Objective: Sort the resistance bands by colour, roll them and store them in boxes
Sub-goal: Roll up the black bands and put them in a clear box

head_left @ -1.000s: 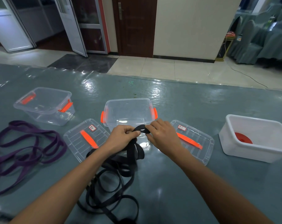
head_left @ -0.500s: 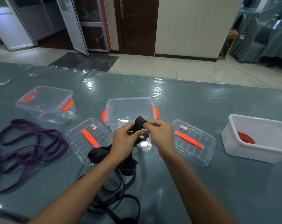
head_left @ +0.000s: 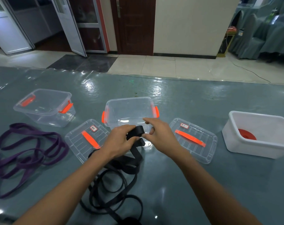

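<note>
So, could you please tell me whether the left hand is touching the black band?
Touching. The head view shows the left hand gripping the rolled end of the black band, fingers curled round it.

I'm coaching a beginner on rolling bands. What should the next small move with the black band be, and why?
Probably wind the black band one more turn: the left hand grips its coil, the right hand pinches the edge, yet the coil is small and most of the length lies loose on the table. The clear box behind them is empty.
</note>
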### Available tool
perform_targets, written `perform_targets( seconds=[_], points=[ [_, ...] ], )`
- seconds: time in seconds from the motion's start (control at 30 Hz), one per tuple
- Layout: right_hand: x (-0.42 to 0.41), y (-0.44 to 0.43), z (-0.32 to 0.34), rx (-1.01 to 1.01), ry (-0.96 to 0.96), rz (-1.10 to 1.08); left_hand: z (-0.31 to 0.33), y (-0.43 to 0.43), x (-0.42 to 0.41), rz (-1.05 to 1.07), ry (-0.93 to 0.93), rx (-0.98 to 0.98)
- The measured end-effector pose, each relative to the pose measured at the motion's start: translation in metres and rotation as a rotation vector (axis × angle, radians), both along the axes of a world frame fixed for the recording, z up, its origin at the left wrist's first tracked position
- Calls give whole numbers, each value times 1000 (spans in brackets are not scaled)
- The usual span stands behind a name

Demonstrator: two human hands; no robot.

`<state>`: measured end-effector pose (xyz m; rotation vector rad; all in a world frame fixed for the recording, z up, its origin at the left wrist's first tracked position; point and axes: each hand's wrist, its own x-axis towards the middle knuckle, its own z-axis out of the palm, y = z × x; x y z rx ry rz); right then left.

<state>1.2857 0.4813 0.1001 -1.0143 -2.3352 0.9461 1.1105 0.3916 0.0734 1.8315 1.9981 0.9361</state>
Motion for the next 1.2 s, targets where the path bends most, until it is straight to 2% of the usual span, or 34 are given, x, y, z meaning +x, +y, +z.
perform_targets(
  seconds=[0.1,0.17,0.23,0.3,0.37,0.43,0.57,0.77,0.83,0.9,0.97,1.03,1.07,1.13,1.2],
  points=[
    [0,6,5,166,-169,248,17,4,-4,-97,241,-120],
    [1,8,5,152,-113,221,26,5,-2,-101,232,-129],
    [6,10,6,2,54,102,32,4,3,-66,65,-77],
    [12,10,7,-231,262,24,34,2,7,-12,-206,3],
    [13,8,7,-449,474,13,35,1,11,-5,-497,78],
    [10,3,7,-572,627,4,36,1,15,-17,-662,147],
    [4,-6,4,-755,796,-77,33,1,25,-4,-786,221],
    [0,-15,-2,-860,865,-75,30,3,27,30,-906,217],
    [2,-17,-2,-822,818,-49,32,1,23,18,-829,189],
    [5,-17,4,-639,632,-56,35,-2,18,13,-684,141],
    [10,-12,10,-213,313,-69,40,-4,11,3,-449,109],
    [12,-6,18,131,56,53,49,-4,6,-81,-178,85],
    [12,-4,23,185,-3,120,54,-3,6,-134,-62,74],
    [11,-4,28,144,15,156,62,1,8,-174,58,74],
    [12,-3,30,-4,163,75,67,2,12,-116,-14,103]
  ],
)
